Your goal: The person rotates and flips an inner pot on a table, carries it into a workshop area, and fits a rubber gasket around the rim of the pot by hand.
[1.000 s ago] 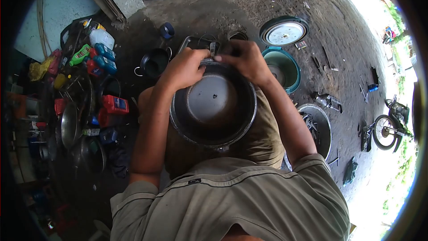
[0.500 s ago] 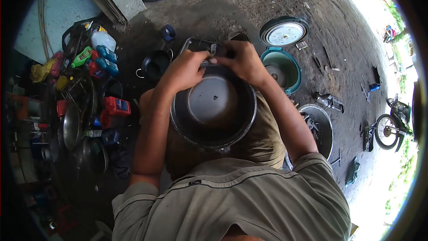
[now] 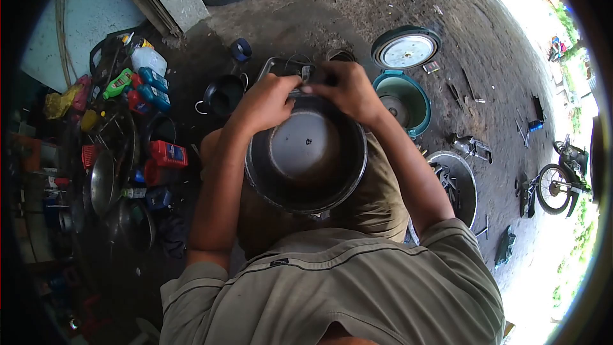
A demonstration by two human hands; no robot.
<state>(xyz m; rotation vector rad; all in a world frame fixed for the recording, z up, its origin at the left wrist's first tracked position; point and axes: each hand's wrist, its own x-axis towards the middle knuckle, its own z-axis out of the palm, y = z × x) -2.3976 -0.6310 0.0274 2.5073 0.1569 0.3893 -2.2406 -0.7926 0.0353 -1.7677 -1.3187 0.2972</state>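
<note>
A round dark metal pot (image 3: 306, 147) rests on my lap, its inside facing up and a small dark spot near the middle of its bottom. At its far rim my left hand (image 3: 268, 99) is closed, thumb and fingers pressed together. My right hand (image 3: 350, 92) pinches close beside it, fingertips nearly touching the left ones. Whatever small part lies between the fingertips at the rim is hidden. Just beyond my hands is a metal tray (image 3: 274, 66) with a thin wire in it.
To the right stand a teal tub (image 3: 418, 103), its round lid (image 3: 407, 48) and a metal basin (image 3: 465, 182) of tools. A dark pot (image 3: 223, 94) sits left of my hands. Bottles (image 3: 153, 92) crowd the left side. Motorcycles (image 3: 562, 182) stand farther off.
My right fingers have shifted slightly at the pot's far rim. The pot and my left hand stay almost in place.
</note>
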